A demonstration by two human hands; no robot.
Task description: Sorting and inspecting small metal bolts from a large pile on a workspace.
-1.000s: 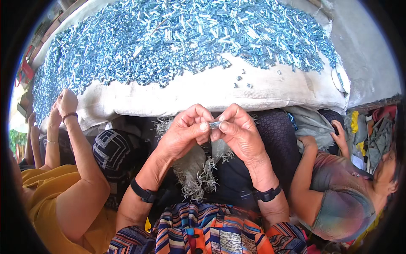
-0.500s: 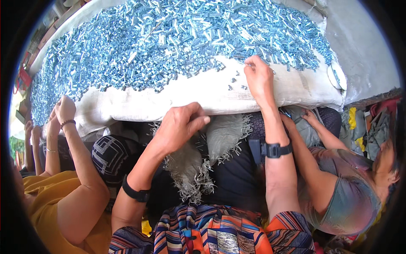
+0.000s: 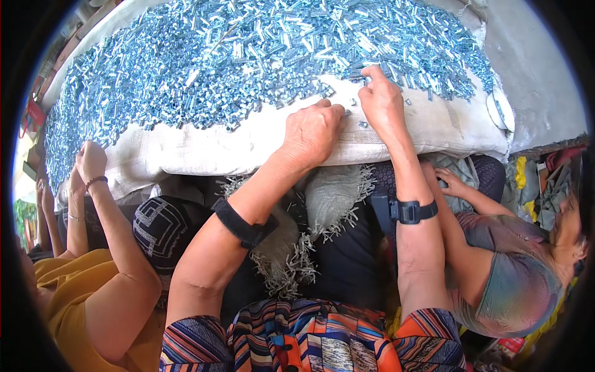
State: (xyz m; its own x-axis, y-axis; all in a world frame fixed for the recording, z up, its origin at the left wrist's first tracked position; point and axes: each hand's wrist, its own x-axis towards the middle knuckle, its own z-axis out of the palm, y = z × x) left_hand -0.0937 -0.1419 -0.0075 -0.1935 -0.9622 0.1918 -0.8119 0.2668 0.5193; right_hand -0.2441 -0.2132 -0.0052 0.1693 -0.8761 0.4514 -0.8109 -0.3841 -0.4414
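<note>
A wide heap of small shiny blue tube-like pieces covers the white woven cloth in front of me. My left hand rests low over the cloth, its fingers curled in and mostly hidden beneath it. Just by its fingertips lies a small short piece. My right hand is at the heap's near edge, the index finger bent toward the longer pieces and the other fingers folded. Whatever either hand holds is too small or hidden to make out. A few loose short pieces lie between the hands.
Close on the left, a person in a mustard top has hands at the heap's edge. At right, another person in a multicoloured top sits close to my arm. A frayed grey cloth hangs below the white cloth. Grey floor lies beyond.
My left hand has moved forward and right, from the cloth's front edge to beside the loose pieces. My right hand has shifted slightly farther forward, its index finger now reaching out more.
</note>
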